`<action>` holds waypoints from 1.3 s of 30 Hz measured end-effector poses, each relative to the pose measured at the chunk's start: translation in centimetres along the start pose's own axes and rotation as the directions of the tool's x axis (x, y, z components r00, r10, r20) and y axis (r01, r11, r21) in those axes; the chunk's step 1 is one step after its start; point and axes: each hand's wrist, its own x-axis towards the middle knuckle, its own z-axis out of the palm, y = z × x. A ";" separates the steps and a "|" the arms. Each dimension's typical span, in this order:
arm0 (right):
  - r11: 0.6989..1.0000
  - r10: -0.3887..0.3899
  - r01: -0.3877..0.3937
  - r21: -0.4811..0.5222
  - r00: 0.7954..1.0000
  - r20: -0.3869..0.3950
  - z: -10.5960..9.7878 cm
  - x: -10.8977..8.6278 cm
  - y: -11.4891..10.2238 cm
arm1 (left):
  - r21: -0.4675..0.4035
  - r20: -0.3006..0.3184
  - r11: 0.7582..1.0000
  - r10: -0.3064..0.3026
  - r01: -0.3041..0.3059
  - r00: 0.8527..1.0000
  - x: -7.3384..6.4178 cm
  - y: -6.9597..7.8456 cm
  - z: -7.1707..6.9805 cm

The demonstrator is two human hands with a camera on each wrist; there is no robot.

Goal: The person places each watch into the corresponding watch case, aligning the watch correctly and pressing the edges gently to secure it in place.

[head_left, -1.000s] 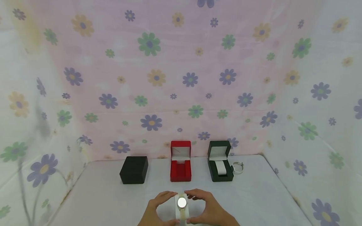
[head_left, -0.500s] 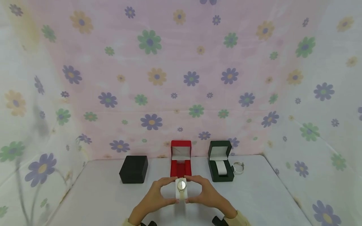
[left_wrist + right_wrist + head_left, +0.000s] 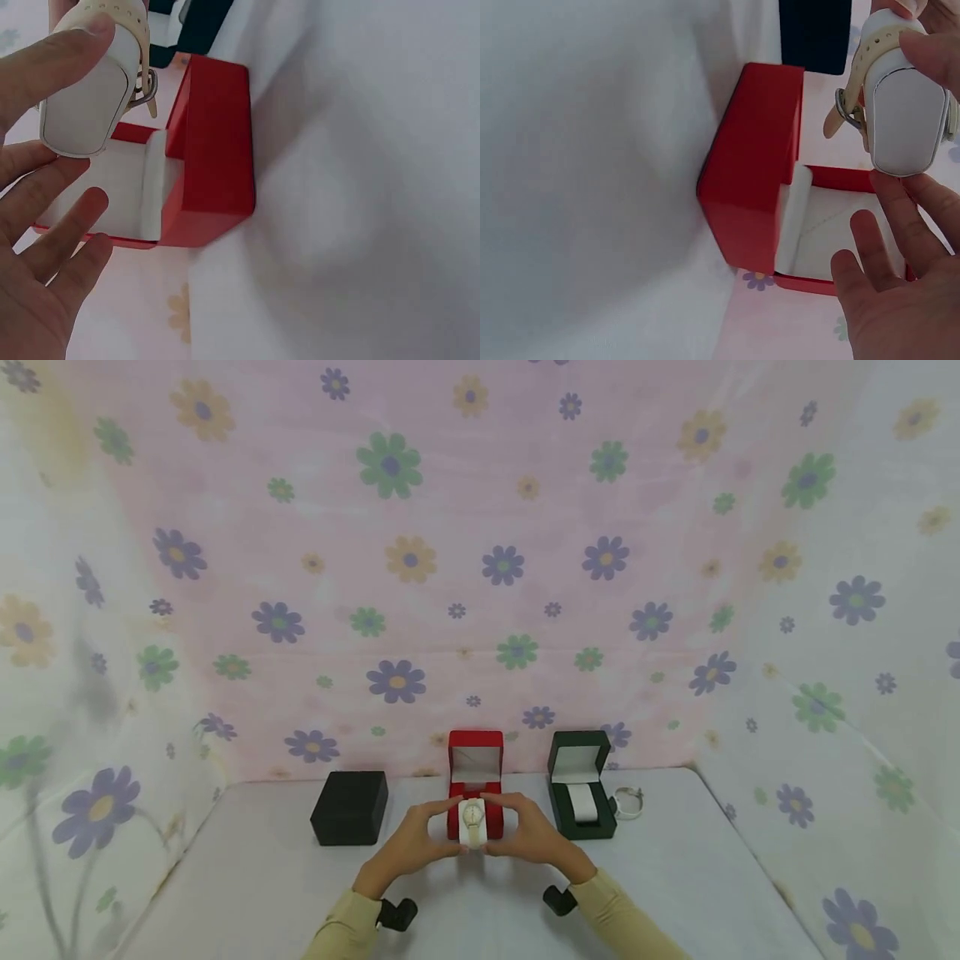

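Note:
A wristwatch [image 3: 472, 815] with a cream strap is buckled round a white watch cushion [image 3: 84, 106]. My left hand [image 3: 414, 841] pinches the cushion's left side between thumb and fingertips. On the other side my right hand [image 3: 529, 832] pinches it the same way, as the right wrist view shows the thumb on the cushion [image 3: 907, 124] and strap. Both hands hold it in the air before the open red watch box [image 3: 476, 758], covering part of the box's base. White lining shows inside the lid; the red inside of the base is partly hidden.
To the right stands an open dark green watch box [image 3: 581, 789] with a white cushion in it. Beside it lies a silver-white watch or bracelet [image 3: 628, 802]. A closed black box [image 3: 349, 807] sits at the left. Flowered cloth [image 3: 450, 527] hangs behind the white table [image 3: 247, 868].
Both hands have carried the watch on its cushion forward, away from the body, from near the front of the view to the red box. The boxes have stayed in place.

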 end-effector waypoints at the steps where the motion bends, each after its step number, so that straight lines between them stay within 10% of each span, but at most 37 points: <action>1: 1.000 0.004 -0.004 -0.005 1.000 -0.004 0.0 0.3 0.3 | 0.002 -0.001 1.000 -0.003 0.003 1.000 0.3 -0.2 0.0; 19: 0.992 0.117 -0.116 -0.052 0.993 0.015 -0.2 4.6 4.3 | 0.047 0.025 0.996 -0.078 0.076 0.997 4.7 -3.1 0.0; 39: 0.987 0.137 -0.134 -0.094 0.990 0.029 -0.6 5.6 5.7 | 0.087 -0.034 0.989 -0.113 0.116 0.993 6.0 -4.0 1.5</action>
